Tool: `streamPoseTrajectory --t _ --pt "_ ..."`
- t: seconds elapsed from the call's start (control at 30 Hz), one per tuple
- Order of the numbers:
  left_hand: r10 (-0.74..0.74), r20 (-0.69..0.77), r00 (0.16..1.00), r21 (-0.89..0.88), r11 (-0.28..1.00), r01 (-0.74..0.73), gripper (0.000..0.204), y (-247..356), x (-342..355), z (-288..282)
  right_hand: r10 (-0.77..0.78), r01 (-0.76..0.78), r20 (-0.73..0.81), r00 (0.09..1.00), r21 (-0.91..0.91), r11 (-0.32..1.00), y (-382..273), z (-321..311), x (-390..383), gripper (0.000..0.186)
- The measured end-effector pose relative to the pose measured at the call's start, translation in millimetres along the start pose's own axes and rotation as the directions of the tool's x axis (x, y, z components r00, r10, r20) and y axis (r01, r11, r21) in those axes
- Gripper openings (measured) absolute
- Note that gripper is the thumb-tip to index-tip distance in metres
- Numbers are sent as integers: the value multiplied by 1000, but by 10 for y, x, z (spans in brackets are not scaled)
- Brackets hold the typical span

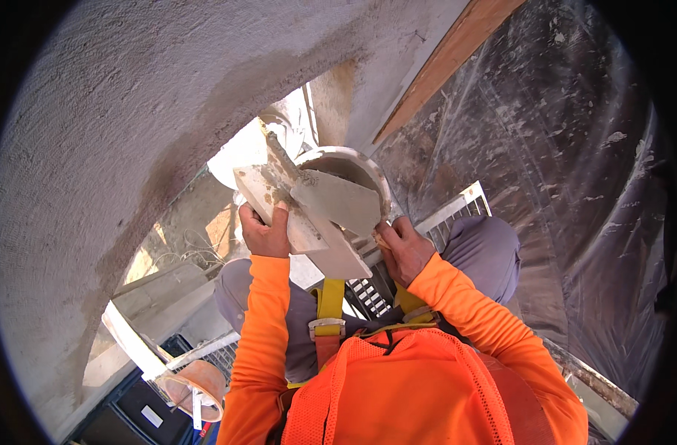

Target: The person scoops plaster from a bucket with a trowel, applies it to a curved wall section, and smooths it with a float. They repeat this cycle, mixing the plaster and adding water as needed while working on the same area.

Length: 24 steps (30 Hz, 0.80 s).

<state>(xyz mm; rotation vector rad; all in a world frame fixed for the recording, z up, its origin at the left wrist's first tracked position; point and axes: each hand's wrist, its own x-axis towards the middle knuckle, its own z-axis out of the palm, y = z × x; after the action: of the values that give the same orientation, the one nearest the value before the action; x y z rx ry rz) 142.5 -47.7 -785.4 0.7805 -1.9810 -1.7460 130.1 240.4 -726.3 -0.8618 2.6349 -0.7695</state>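
**Plaster board and trowel held above the bucket**

The landmark is the white bucket, seen from above with grey plaster inside.

1. Plaster board: a flat, pale board smeared with grey-brown plaster. It lies tilted, just left of the bucket and partly overlapping its rim.
2. Left hand: clenched around the lower edge of the board, thumb on top, just below and left of the bucket.
3. Trowel: a flat blade coated in grey plaster, lying across the bucket mouth and touching the board.
4. Right hand: closed around the trowel handle, directly below the bucket. The handle itself is mostly hidden by the fingers.
5. Orange sleeves run from both hands toward the lower edge, above an orange mesh vest and yellow harness straps.
6. Metal grating: underfoot, right of and below the bucket.
7. Plastered wall: rough grey surface, filling the area left of and above the bucket.
8. Plastic sheeting: dark and spattered, well right of the bucket.
9. Wooden strip: above the bucket, between wall and sheeting.
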Motion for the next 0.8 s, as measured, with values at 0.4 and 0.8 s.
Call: streamPoseTrajectory --t 0.4,0.8 --pt "188 157 969 74 977 -202 46 -67 -362 -98 25 -22 -170 985 21 1000 -203 -6 528 49" --pt "176 9 984 81 981 -176 45 -103 -210 -265 254 -292 183 950 230 928 12 261 -181 42"
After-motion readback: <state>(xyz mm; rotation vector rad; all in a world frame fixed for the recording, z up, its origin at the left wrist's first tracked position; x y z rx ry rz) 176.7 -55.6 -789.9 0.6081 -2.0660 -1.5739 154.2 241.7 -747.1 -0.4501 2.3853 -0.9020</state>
